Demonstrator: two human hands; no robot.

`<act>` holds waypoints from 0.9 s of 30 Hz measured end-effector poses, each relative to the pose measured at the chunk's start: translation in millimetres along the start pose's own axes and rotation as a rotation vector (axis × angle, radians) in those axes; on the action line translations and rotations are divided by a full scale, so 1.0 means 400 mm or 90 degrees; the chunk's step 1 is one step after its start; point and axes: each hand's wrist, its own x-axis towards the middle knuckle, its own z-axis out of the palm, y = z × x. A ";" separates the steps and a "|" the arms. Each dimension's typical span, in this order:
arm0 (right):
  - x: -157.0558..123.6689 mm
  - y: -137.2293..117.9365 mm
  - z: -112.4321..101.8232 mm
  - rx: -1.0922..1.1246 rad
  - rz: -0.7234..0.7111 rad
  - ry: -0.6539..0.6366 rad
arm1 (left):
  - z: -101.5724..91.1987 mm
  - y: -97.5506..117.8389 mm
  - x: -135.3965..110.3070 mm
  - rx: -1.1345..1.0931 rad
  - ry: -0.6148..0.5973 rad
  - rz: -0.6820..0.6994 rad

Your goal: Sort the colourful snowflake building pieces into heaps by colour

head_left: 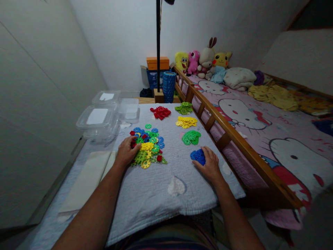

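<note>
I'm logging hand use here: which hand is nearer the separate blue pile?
Right. The right hand is at the right side of the blue pile; the left hand is farther off, to its left, at the mixed-colour pile.

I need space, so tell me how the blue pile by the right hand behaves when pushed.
The blue pile will probably spread, since its pieces look loosely heaped. It should slide rather than roll, as they appear flat. Each piece seems light, being thin.
</note>
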 end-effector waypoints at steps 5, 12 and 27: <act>-0.003 0.004 -0.015 0.025 -0.004 0.049 | 0.000 0.001 -0.002 -0.016 -0.003 -0.009; 0.077 -0.138 -0.052 0.156 -0.055 0.101 | 0.003 -0.003 0.000 -0.033 0.011 -0.010; 0.240 -0.392 0.176 0.099 -0.034 -0.173 | -0.003 0.009 -0.010 -0.069 0.039 -0.041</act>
